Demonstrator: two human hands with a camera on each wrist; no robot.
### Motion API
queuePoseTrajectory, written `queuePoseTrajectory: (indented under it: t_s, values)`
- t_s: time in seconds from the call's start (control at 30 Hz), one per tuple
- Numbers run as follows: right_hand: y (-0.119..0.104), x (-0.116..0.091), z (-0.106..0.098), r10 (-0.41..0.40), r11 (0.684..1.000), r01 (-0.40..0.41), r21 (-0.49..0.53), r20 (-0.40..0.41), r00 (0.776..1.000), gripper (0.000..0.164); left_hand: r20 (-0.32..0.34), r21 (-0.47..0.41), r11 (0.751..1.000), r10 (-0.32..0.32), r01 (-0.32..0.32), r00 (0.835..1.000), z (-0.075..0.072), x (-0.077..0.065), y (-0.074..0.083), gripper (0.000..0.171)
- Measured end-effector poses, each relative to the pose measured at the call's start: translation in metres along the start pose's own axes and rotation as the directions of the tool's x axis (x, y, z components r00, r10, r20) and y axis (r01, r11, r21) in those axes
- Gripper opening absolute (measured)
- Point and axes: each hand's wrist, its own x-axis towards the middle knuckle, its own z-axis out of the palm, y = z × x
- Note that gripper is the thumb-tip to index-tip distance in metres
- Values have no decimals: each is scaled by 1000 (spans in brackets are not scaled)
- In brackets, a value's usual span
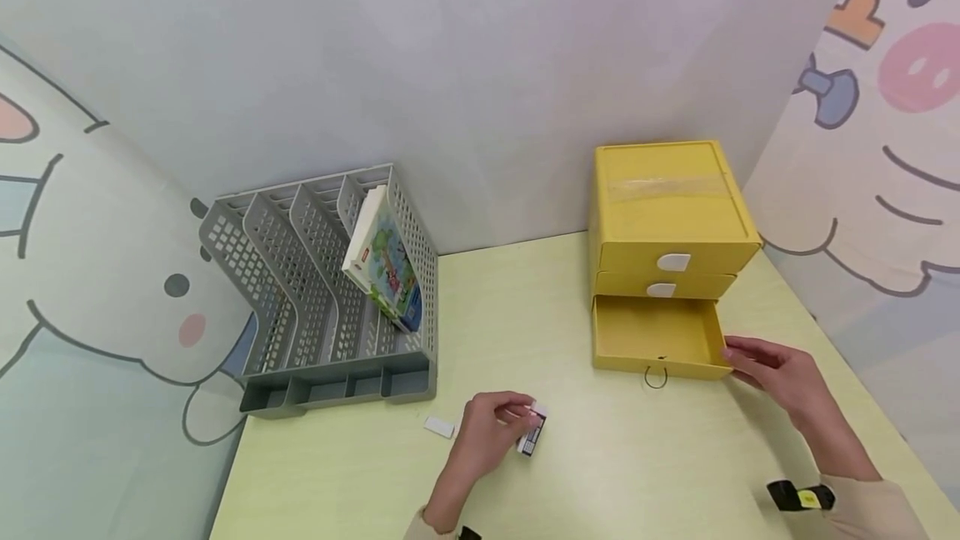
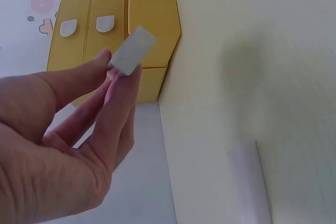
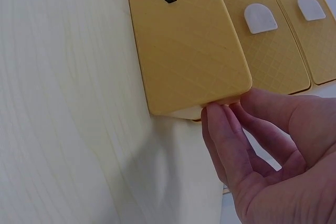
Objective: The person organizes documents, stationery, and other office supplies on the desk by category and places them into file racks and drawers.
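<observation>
My left hand pinches an eraser, a small white block with a dark printed sleeve, above the table. The left wrist view shows its plain white end between thumb and fingertips. At the right, my right hand grips the front right corner of the bottom drawer, which is pulled out and has nothing visible inside. In the right wrist view, the thumb and fingers hold that drawer's side edge. A dark ring pull hangs on the drawer front.
The yellow drawer cabinet stands against the back wall, its upper two drawers closed. A grey file rack with books sits at the left. A small white block lies on the table near my left hand.
</observation>
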Motion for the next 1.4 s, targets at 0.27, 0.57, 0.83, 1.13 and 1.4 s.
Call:
queuePoseTrajectory:
  t_s: [0.27,0.57,0.83,1.13,1.4]
  values:
    - [2,1,0,20,1000,-20,17,-1,1000,38,-20,-27,999,24,-25,1000,16,29,20,22]
    - [3,1,0,14,1000,-14,14,-3,1000,43,-23,-83,995,54,-56,998,40,65,46,21]
    - [4,1,1,15,1000,-16,-17,-8,1000,54,-45,-106,994,25,-29,999,62,96,68,19]
    - [3,-1,2,10,1000,-10,-9,-7,1000,55,-100,-104,995,-21,11,995,85,127,78,13]
    - [5,0,1,3,1000,-3,-9,-9,1000,54,-113,-83,993,-89,80,990,111,144,85,9]
